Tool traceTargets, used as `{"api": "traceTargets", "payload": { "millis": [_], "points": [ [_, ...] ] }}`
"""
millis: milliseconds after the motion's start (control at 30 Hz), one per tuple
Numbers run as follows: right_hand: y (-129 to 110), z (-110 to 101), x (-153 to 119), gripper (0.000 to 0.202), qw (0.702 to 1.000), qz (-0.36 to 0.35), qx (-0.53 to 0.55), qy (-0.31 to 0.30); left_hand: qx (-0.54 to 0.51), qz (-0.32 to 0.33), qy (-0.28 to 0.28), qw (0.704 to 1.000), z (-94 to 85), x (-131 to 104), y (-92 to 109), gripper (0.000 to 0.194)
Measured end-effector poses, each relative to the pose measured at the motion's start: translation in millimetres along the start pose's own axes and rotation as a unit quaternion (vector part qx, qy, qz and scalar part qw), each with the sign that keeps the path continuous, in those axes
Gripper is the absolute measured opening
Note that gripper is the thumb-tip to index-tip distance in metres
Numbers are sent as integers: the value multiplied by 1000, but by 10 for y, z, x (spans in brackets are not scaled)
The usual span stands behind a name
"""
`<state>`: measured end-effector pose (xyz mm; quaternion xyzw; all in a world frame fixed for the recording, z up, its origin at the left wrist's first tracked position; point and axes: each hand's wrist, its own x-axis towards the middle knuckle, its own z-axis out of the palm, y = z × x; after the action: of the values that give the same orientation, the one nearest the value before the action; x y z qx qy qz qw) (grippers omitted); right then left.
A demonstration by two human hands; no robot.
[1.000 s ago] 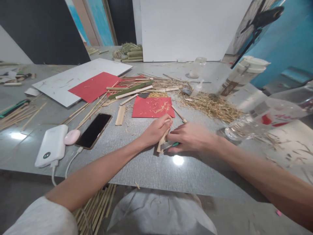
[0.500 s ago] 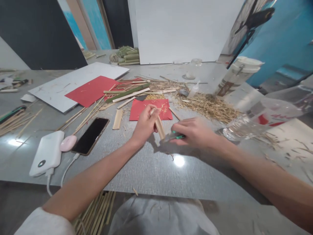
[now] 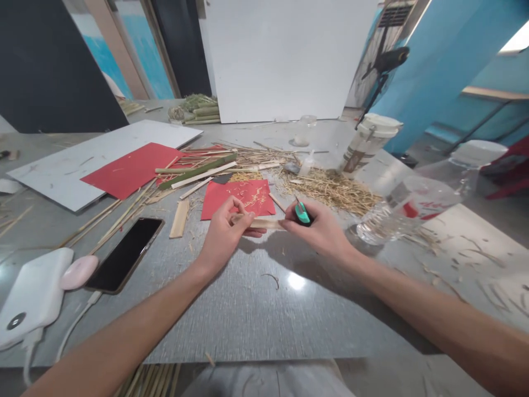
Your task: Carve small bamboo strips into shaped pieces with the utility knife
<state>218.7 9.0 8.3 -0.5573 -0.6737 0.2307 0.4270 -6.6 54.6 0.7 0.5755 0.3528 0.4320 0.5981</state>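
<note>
A flat, pale bamboo strip lies level between my two hands, just above the table. My left hand pinches its left end between thumb and fingers. At the strip's right end are the thumb and fingertips of my right hand, which also grips a teal-and-black craft knife. The knife's blade points up and away from the strip. Behind my hands is a small red sheet strewn with shavings. Another flat bamboo piece rests to the left of it.
To the left are a phone, a pink round object and a white power bank with cables. Bamboo sticks and straw-like shavings spread behind. A plastic bottle and a lidded jar stand on the right.
The bamboo strip has turned from slanting downward to lying level. My right hand has lifted the knife blade off it, tipped the knife upward and come to the strip's right end.
</note>
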Motion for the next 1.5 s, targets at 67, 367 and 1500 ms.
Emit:
{"api": "traceTargets", "payload": {
  "millis": [67,367,1500],
  "points": [
    [11,-21,11,19,1000,-11,-9,1,24,-8,-26,999,6,-24,16,32],
    [-36,16,-74,21,986,-76,38,-142,61,-179,-308,932,66,-135,15,37],
    [-47,41,-99,24,929,-233,-277,-83,-102,-130,-171,971,131,-161,-165,41]
  ]
}}
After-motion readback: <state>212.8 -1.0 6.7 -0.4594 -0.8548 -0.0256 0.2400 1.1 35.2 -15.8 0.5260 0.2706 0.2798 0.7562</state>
